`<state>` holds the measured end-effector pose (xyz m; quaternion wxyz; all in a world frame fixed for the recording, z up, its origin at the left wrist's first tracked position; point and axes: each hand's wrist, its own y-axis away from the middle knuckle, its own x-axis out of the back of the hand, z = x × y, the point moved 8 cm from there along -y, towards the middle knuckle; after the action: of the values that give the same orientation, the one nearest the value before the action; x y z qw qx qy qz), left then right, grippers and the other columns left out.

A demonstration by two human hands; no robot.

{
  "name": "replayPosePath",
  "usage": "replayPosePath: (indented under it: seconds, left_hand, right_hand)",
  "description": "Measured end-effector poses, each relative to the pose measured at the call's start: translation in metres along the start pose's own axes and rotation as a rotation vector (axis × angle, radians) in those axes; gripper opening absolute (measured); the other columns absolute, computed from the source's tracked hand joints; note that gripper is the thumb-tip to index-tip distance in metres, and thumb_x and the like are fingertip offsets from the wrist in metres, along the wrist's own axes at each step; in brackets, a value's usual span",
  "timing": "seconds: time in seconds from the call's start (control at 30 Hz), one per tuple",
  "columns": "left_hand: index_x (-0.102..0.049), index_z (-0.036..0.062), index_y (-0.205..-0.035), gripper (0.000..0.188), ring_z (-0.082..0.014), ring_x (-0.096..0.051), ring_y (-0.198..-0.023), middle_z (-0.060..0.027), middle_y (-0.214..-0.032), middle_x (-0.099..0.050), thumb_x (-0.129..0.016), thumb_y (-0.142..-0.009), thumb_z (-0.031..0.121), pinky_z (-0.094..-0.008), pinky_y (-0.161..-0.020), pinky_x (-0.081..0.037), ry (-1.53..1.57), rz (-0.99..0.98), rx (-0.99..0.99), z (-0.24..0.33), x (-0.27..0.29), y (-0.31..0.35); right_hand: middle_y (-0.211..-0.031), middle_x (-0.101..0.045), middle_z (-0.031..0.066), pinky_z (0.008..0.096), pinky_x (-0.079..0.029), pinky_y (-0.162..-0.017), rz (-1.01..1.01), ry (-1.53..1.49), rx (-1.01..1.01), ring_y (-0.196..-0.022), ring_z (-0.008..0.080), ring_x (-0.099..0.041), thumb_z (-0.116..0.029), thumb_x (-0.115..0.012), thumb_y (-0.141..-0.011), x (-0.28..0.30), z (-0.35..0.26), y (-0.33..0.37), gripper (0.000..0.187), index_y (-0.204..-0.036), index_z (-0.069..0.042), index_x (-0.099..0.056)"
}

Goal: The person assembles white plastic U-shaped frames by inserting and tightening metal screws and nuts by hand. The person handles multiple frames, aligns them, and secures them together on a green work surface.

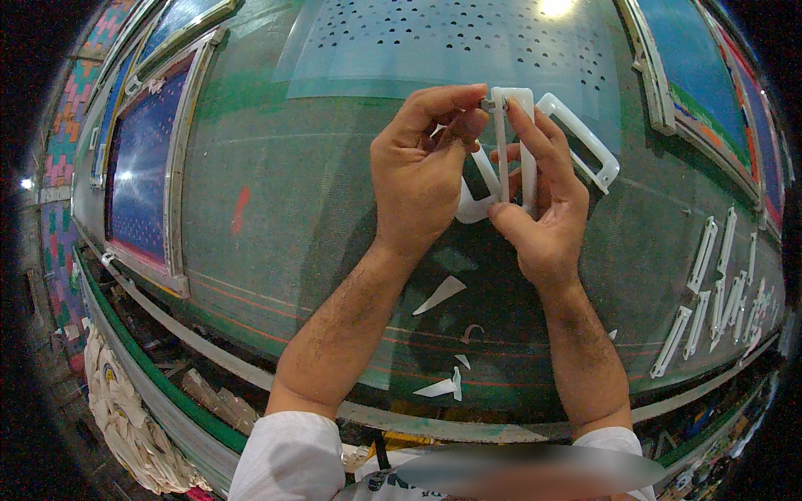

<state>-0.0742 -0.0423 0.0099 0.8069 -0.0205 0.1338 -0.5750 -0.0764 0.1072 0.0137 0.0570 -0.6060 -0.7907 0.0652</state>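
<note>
White frame [501,154] tight between right fingers [537,138], beside left fingers [447,99] tight on grey bit [487,105]

can count one left hand [422,171], one right hand [561,225], three white handles [501,159], one sheet [401,63] with holes, at least four white scraps [440,294], at least eight narrow white strips [671,342], too crowded for an exact number.

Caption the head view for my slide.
Right hand holding a white frame, left hand at its far end, green table below.

The white shirt [411,461] has short sleeves [288,456] and dark print [407,482].
</note>
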Motion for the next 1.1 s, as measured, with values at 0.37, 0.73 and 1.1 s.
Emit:
replayPosePath:
  seconds: [0.37, 0.73, 1.1]
  left_hand:
    - [-0.068, 0.0026, -0.116, 0.028, -0.0076, -0.061, -0.082, -0.0021, -0.096, -0.070, -0.069, -0.097, 0.024, -0.0233, -0.073, -0.052, -0.067, 0.021, 0.076, -0.004, 0.000, 0.001]
    - [-0.069, 0.0003, -0.105, 0.035, -0.0066, -0.058, -0.077, -0.0009, -0.090, -0.068, -0.070, -0.097, 0.034, -0.0227, -0.069, -0.049, -0.045, 0.045, 0.184, -0.014, 0.002, 0.001]
    - [-0.067, 0.0028, -0.109, 0.025, -0.0066, -0.056, -0.076, -0.0005, -0.089, -0.065, -0.065, -0.101, 0.027, -0.0221, -0.068, -0.049, -0.003, 0.023, 0.152, -0.009, -0.003, 0.001]
  right_hand:
    - [-0.151, -0.041, 0.0107, 0.0337, -0.049, -0.100, -0.017, 0.002, -0.015, -0.119, 0.0202, -0.056, 0.003, -0.058, -0.060, -0.002, 0.000, 0.001, 0.088, -0.148, -0.008, -0.051]
    - [-0.147, -0.043, 0.0089, 0.0305, -0.052, -0.096, -0.011, 0.005, 0.024, -0.112, 0.0170, -0.056, 0.007, -0.058, -0.060, -0.004, 0.001, 0.000, 0.088, -0.146, -0.009, -0.053]
    - [-0.148, -0.043, 0.0092, 0.0305, -0.052, -0.095, 0.003, 0.005, 0.005, -0.110, 0.0175, -0.057, 0.007, -0.058, -0.059, -0.002, 0.002, 0.001, 0.088, -0.146, -0.006, -0.053]
